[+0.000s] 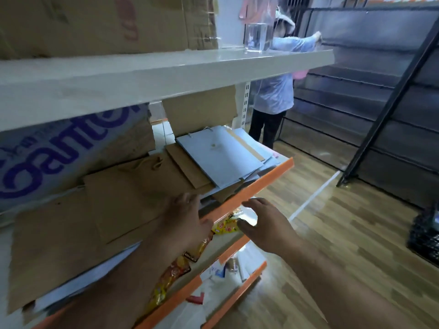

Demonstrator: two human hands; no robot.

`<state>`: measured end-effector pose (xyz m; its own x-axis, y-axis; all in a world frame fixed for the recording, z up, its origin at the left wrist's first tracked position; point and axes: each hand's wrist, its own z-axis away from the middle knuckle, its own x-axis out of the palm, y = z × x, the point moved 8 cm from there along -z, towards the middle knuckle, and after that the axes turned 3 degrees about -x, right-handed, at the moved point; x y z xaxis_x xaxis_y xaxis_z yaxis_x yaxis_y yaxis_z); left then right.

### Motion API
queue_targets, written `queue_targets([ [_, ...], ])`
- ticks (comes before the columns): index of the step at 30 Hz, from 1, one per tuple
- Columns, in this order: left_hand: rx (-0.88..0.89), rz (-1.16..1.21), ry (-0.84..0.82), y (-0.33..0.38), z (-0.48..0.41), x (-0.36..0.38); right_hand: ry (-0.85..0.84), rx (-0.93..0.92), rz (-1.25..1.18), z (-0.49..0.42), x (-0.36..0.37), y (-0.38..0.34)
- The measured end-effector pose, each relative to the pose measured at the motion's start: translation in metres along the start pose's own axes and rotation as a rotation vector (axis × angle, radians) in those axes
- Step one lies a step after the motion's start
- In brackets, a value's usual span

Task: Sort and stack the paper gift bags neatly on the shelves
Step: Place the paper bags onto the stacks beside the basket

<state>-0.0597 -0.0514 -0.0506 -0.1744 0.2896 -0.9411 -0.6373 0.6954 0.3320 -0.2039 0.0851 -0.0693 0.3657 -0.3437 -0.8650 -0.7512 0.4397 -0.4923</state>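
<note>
Two hands are being shown, the left hand (187, 217) and the right hand (263, 224). At least four brown paper bags (123, 205) are being counted under and beyond the left one, and at least three pale blue bags (218, 153) farther past it. Three orange-edged shelves (251, 186), two cardboard boxes (95, 22), one clear container (257, 36) and one other person (275, 91) are also being seen beyond both hands.

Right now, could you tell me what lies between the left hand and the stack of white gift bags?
Overlapping brown paper bags lie flat between the left hand and white gift bags, seen in the head view.
</note>
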Motion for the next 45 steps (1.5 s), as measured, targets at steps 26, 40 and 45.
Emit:
queue_targets([
  [26, -0.609, 0.604, 0.221, -0.008, -0.141, -0.005, -0.207, 0.056, 0.153, -0.228, -0.023, 0.102],
  [40, -0.853, 1.133, 0.229, -0.015, -0.143, 0.034, -0.323, 0.218, -0.111, -0.252, -0.016, 0.123],
  [45, -0.863, 1.292, 0.353, -0.008, -0.122, 0.03, -0.259, 0.183, -0.273, -0.25, -0.031, 0.124],
])
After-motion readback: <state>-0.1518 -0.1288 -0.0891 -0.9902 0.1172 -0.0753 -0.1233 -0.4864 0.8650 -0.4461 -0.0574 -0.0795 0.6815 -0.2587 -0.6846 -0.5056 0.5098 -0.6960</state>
